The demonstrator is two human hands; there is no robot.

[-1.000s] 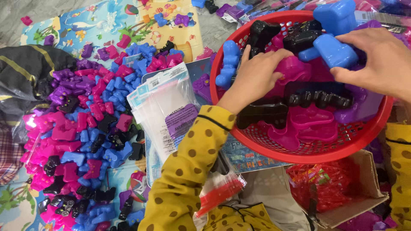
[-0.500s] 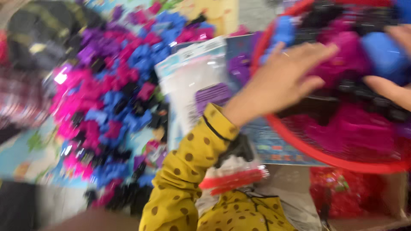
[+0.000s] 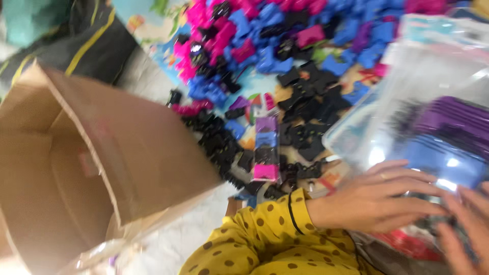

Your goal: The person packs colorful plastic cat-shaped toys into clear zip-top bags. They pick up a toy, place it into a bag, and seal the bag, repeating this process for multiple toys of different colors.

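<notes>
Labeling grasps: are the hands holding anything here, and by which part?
Cannot be told for certain. The left hand and right hand lie with fingers spread on the near edge of a clear plastic packet; motion blur hides any closed grip.

Both hands sit at the lower right, and there is little open ground around them. Beyond the fingertips of the left hand (image 3: 372, 201) and the right hand (image 3: 466, 231), a stack of clear plastic bags with purple and blue printed cards (image 3: 433, 122) fills the way ahead. Off the left hand's thumb side, a dense scatter of small black, blue and pink plastic pieces (image 3: 265, 76) covers the colourful play mat (image 3: 254, 84), with only small bare patches between them. Behind the left wrist, the tall open brown cardboard box (image 3: 91, 153) walls off that side; a pale strip of floor (image 3: 193, 224) stays free between box and yellow dotted sleeve (image 3: 260, 239).
</notes>
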